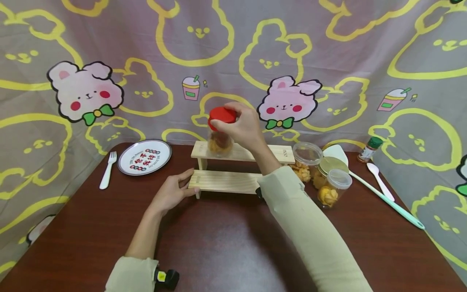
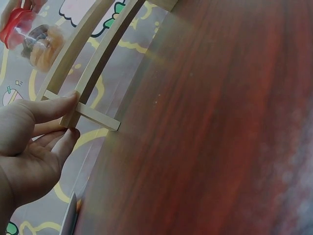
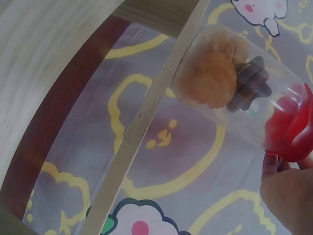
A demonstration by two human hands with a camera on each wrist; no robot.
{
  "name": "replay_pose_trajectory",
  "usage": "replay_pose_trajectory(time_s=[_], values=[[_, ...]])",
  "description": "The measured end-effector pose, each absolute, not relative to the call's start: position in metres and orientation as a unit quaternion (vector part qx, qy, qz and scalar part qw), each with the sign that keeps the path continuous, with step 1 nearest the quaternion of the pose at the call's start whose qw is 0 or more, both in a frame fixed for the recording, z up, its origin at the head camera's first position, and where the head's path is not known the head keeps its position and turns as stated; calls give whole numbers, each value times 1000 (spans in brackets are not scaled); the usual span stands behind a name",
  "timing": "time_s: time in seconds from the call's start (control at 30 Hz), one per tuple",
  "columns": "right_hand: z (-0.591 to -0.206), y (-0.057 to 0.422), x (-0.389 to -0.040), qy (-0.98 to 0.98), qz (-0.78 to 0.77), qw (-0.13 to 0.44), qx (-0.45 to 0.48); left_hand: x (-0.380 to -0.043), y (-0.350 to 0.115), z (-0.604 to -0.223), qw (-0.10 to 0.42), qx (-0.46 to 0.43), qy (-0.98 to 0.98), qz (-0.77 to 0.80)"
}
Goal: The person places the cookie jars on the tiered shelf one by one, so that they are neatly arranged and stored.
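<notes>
A two-tier wooden rack [image 1: 228,181] stands at the back middle of the dark table. My left hand [image 1: 173,191] pinches the left end of its lower shelf, thumb and fingers on opposite faces in the left wrist view. With my right hand [image 1: 245,126] I grip the red lid [image 1: 223,115] of a clear jar [image 1: 220,144]. The jar is upright at the left part of the upper shelf [image 3: 146,112]; whether its base fully rests there cannot be told. Tan cookies [image 3: 210,81] and a dark star-shaped one [image 3: 251,84] show through its wall.
Right of the rack are three jars: a clear-lidded one [image 1: 307,154], a gold-lidded one [image 1: 333,167] and a smaller one [image 1: 333,187]. Beyond lie a spatula [image 1: 386,198], a white spoon [image 1: 381,182] and a green-capped bottle [image 1: 370,149]. A plate [image 1: 144,157] and fork [image 1: 108,170] lie left.
</notes>
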State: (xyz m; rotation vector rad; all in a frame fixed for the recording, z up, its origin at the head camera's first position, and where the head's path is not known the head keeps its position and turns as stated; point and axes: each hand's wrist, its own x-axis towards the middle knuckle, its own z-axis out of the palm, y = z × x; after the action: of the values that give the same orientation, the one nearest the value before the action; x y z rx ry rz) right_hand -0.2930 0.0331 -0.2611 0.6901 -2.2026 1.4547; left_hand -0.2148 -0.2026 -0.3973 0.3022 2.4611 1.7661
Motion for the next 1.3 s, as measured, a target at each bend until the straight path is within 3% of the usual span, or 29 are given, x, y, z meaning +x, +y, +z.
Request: replay_pose_trajectory(time_s=[0.4, 1.3], values=[[-257, 23, -303, -807, 515, 164, 237, -215, -203, -398, 49, 98, 810, 576], [-254, 9, -308, -834, 482, 159, 217, -215, -202, -397, 51, 96, 805, 584]])
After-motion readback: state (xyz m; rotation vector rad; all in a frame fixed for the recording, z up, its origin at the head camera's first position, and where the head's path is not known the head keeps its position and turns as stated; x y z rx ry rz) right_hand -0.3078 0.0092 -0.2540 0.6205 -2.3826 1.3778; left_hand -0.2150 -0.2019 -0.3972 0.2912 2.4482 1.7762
